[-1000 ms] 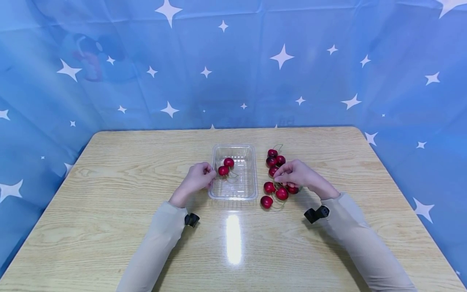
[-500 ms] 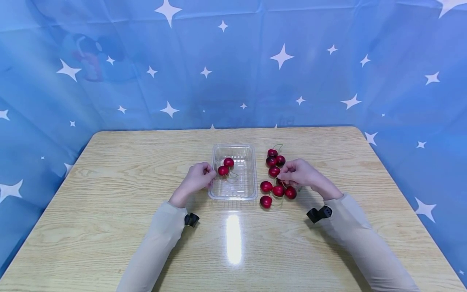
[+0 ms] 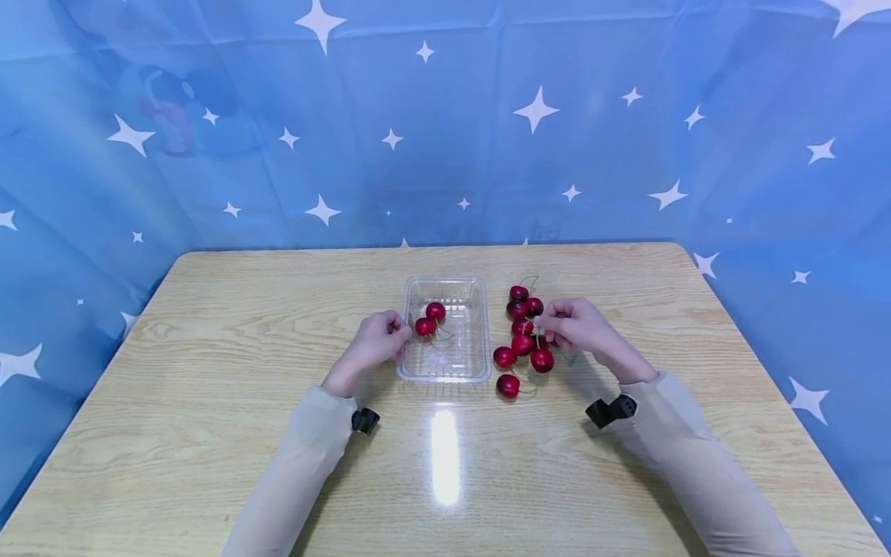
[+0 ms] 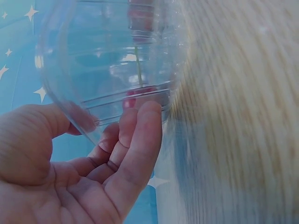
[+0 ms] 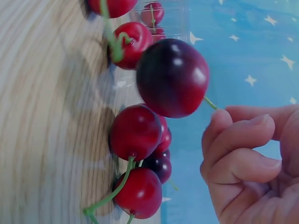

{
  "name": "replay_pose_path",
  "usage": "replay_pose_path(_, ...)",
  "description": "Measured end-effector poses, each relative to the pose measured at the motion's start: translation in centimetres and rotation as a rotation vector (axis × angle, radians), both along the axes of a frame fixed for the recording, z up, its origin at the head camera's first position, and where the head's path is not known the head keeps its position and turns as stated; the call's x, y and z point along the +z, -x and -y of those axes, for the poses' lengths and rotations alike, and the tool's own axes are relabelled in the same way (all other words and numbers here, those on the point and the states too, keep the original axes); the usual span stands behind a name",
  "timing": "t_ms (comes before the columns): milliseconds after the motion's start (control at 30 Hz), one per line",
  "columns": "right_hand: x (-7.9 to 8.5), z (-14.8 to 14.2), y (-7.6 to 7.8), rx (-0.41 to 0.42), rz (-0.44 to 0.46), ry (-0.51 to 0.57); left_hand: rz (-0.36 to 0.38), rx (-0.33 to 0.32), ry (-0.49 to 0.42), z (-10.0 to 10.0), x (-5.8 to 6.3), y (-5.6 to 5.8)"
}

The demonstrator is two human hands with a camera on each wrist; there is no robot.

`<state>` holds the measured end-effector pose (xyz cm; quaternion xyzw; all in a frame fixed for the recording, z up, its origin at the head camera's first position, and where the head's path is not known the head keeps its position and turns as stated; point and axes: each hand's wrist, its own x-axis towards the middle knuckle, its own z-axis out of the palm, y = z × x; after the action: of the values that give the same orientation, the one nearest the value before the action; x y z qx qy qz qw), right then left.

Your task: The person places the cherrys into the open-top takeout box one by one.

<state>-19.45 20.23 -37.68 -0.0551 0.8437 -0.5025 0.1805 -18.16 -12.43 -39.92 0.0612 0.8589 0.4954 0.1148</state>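
My left hand [image 3: 379, 339] holds the left side of a clear plastic container [image 3: 462, 365], thumb at the rim and fingers against the wall. Two red cherries [image 3: 425, 326] with stems lie inside it. My right hand [image 3: 581, 329] is over the right part of a cherry pile and pinches a green stem [image 5: 210, 102] between thumb and finger. From that stem hangs a dark red cherry [image 5: 173, 77], seen large in the right wrist view. More red cherries [image 5: 135, 132] lie below and around it, right of the container. The right hand partly covers the pile in the head view.
One cherry [image 3: 508, 385] lies at the near end of the pile, and others [image 3: 518, 293] at its far end. The wooden table [image 3: 209, 402] ends at a blue curtain [image 3: 445, 116] with white stars. Black wrist cameras [image 3: 611, 411] sit on both sleeves.
My right hand has shifted slightly right and away from me, drawing the stem along. Several cherries near it have moved in the pile. The left hand and container stay put.
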Motion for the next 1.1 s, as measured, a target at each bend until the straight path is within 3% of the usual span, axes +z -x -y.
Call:
replay_pose_path(500, 0.4, 0.7, 0.0, -0.082, -0.031, 0.129, -0.002, 0.004, -0.007, 0.0, -0.1, -0.2)
replay_pose_path(1100, 0.8, 3.0, 0.7, -0.108, -0.014, 0.239, 0.000, -0.005, -0.012, 0.1, -0.3, 0.2)
